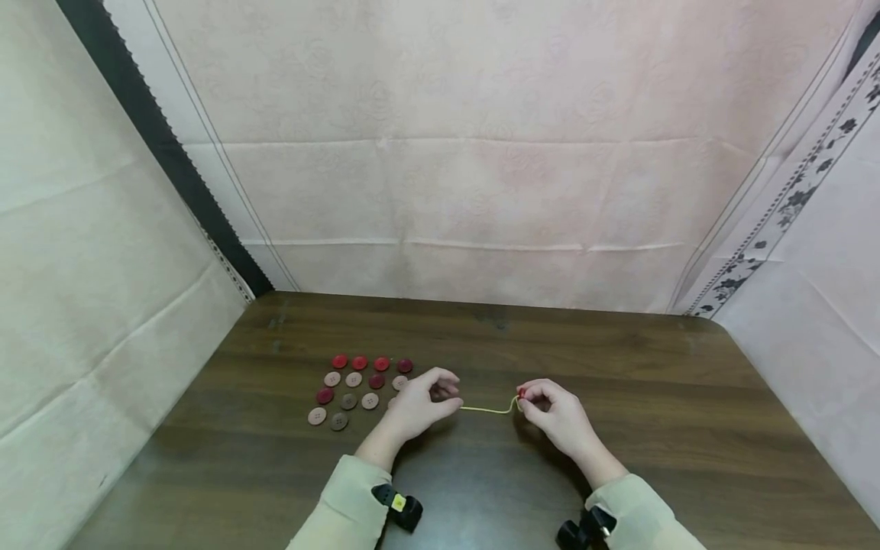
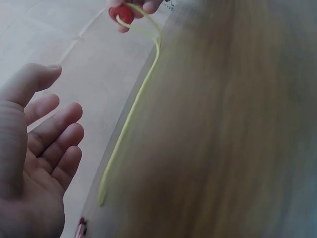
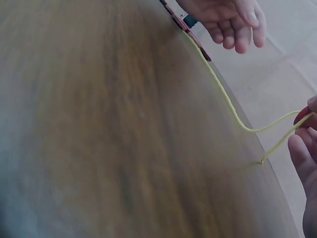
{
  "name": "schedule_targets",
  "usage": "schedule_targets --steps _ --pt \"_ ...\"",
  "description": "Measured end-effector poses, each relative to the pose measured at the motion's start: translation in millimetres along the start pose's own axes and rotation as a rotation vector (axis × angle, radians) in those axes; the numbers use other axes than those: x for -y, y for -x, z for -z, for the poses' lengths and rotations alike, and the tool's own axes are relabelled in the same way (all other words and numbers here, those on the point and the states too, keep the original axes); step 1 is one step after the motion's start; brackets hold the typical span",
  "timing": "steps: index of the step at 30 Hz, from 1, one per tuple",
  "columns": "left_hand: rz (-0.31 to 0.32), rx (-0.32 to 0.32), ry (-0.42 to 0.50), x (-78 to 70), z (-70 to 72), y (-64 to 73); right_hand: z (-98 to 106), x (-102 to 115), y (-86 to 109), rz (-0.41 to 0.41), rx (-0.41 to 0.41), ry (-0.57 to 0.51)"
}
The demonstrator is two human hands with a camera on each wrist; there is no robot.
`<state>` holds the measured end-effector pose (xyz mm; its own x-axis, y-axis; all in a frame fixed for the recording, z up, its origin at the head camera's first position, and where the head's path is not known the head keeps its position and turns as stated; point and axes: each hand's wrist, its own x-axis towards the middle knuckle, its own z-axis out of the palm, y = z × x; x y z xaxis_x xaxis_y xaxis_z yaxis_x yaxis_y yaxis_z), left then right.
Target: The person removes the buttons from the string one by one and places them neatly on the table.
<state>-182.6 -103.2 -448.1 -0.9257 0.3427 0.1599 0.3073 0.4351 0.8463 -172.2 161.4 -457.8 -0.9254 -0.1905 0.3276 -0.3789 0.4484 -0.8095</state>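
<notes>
Between the thumb and fingers of my right hand is a red button, pinched above the table. A thin yellow-green cord loops at the button and seems threaded through it. One end of the cord hangs short below the button in the right wrist view, while the longer part runs left along the tabletop. My left hand hovers beside the button rows, its fingers loosely bent with nothing between them. In the left wrist view its palm and parted fingers show, apart from the cord.
Left of my left hand, red buttons, dark red buttons, pale pink buttons and grey-brown buttons lie in rough rows. Some are partly covered by that hand. The brown wooden table is bordered by pale cloth.
</notes>
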Motion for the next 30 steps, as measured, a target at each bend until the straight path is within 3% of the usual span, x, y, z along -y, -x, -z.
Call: schedule_targets --steps 16,26,30 --pt "-0.036 0.093 -0.009 -14.9 -32.5 -11.5 -7.9 3.5 -0.6 -0.019 0.042 -0.053" --pt "-0.048 0.13 -0.025 -20.4 -44.4 -15.1 -9.7 8.6 2.5 0.047 0.104 -0.089" --pt "-0.075 0.141 -0.048 -22.6 -46.0 -15.9 -6.2 31.9 5.3 0.059 0.119 -0.065"
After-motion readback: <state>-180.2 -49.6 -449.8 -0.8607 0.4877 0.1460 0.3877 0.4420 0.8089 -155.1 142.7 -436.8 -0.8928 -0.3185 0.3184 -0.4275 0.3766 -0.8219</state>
